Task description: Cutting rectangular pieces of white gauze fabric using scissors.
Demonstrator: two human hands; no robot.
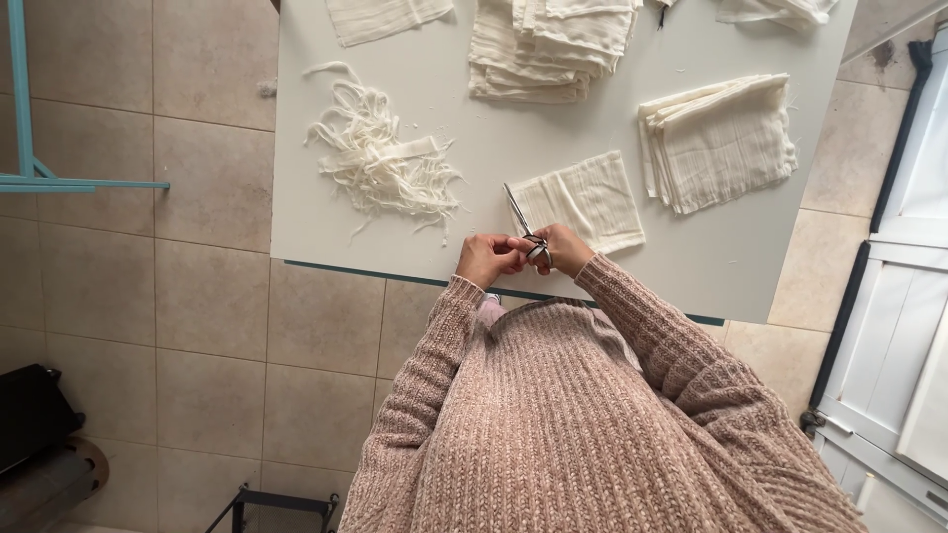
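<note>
A white table (pixel 395 247) stands on a floor of large beige tiles (pixel 178 326) with pale grout lines; soft, even daylight falls across both, leaving only faint shadows. A turquoise metal frame (pixel 25 148) crosses the left edge; a dark object (pixel 30 415) sits low at the left; a white panelled door (pixel 899 336) with a dark edge runs down the right side.

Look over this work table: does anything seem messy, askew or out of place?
Mostly tidy: the cream cloths sit in neat folded stacks. One thing stands out, a loose tangle of cloth strips on the white table, with frayed threads scattered around it. Both hands, left and right, meet at the scissors near the table's edge.
</note>
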